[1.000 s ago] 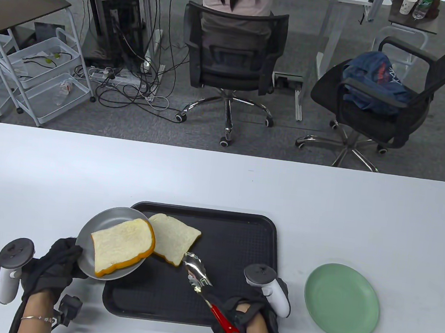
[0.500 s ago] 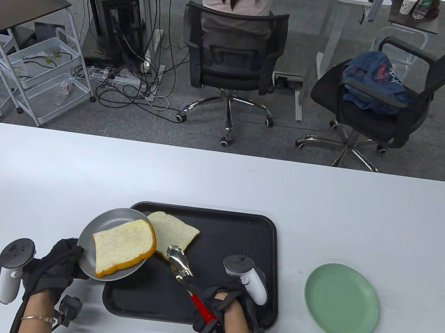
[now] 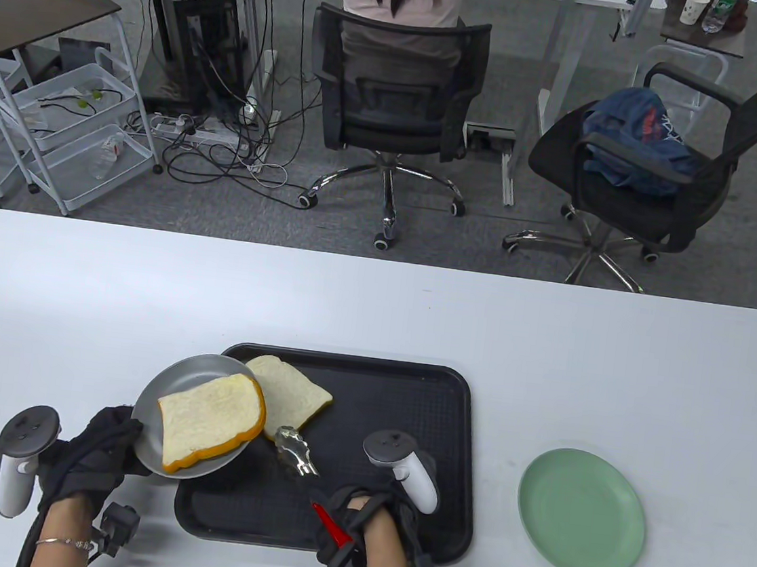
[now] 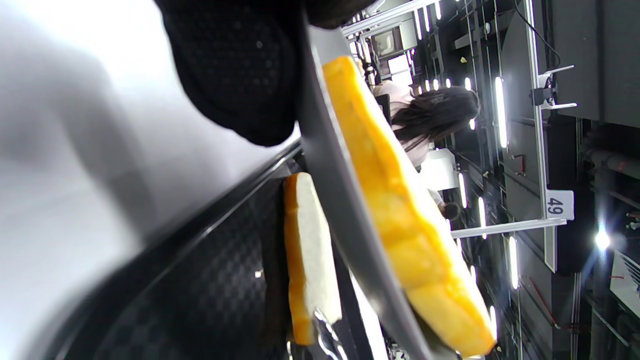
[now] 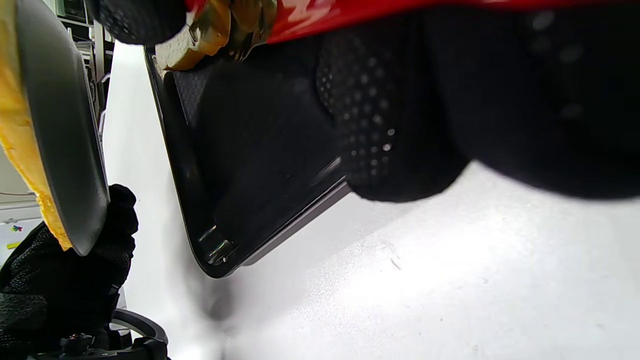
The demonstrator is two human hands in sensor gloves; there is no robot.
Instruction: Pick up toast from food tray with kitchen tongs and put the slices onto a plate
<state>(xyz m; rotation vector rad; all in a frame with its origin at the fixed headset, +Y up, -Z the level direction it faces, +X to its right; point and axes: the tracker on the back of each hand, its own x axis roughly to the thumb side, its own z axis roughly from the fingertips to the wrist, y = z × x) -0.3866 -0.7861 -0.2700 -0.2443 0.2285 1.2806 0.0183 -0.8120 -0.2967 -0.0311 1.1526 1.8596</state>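
Note:
My left hand (image 3: 102,446) grips the near rim of a grey plate (image 3: 185,371), held tilted over the left edge of the black food tray (image 3: 405,409). One slice of toast (image 3: 209,422) lies on that plate. A second slice (image 3: 289,395) lies on the tray, partly under the plate's rim. My right hand (image 3: 354,523) holds red-handled tongs (image 3: 296,455), whose metal tips are at the near corner of the second slice. I cannot tell whether they pinch it. The left wrist view shows the plate (image 4: 340,200) edge-on, between the two slices.
A green plate (image 3: 581,515) sits on the white table (image 3: 375,310) to the right of the tray. Beyond the far edge of the table are office chairs and a seated person.
My right hand has moved left and toward me with the tongs, bringing their tips to the tray slice's near corner. That slice has shifted slightly left. The left hand and plate have barely moved.

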